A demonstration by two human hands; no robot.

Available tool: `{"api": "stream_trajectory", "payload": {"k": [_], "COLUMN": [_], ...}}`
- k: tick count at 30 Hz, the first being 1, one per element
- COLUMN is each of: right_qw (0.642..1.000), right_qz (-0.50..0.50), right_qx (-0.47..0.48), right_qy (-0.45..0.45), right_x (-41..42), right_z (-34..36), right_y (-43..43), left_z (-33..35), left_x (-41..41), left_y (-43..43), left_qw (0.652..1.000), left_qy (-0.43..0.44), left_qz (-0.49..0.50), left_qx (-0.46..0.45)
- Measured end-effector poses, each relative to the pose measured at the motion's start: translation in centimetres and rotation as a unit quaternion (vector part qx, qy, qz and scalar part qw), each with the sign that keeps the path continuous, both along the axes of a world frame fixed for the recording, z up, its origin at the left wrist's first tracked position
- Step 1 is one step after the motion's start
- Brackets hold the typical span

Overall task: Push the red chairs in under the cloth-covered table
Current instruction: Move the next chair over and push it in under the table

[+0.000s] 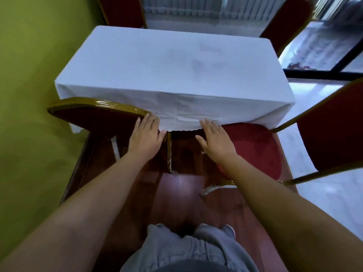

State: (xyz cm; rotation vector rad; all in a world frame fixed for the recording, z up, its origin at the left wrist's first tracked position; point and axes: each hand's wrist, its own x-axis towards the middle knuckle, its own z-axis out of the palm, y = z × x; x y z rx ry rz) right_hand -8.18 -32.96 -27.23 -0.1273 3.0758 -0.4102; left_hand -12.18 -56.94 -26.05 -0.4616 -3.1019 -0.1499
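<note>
A table covered with a white cloth stands ahead of me. On its near left, a red chair with a gold frame has its backrest against the cloth's hem. My left hand lies flat on the right end of that backrest, fingers spread. My right hand hovers open over the gap beside it, near the cloth's hem. A second red chair shows its round seat and backrest at the near right, turned sideways and partly out from the table.
A green wall runs close along the left. Two more red chairs stand at the table's far side. The floor is dark wood below me and pale tile at the right. A black-framed glass panel is at far right.
</note>
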Motion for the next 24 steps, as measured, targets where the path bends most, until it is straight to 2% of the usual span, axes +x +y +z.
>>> {"api": "stream_trajectory", "payload": {"k": [7,13,24], "right_qw": [0.998,0.992,0.965], "right_qz": [-0.057,-0.121,-0.263], "right_qx": [0.019,0.023,0.023], "right_qy": [-0.01,-0.019,0.004], "right_x": [4.2,8.6,14.5], "right_z": [-0.5,-1.1,-2.2], "right_y": [10.2,20.6,34.8], "left_z": [-1.4,-3.1,-3.4], "left_x": [2.7,5.2,7.9], "left_y": [10.1,22.0,39.9], "left_qw": [0.999,0.995,0.98], "left_qy": [-0.028,-0.062,-0.095], "left_qz": [-0.013,-0.053,-0.163], "left_qx": [0.016,0.048,0.058]}}
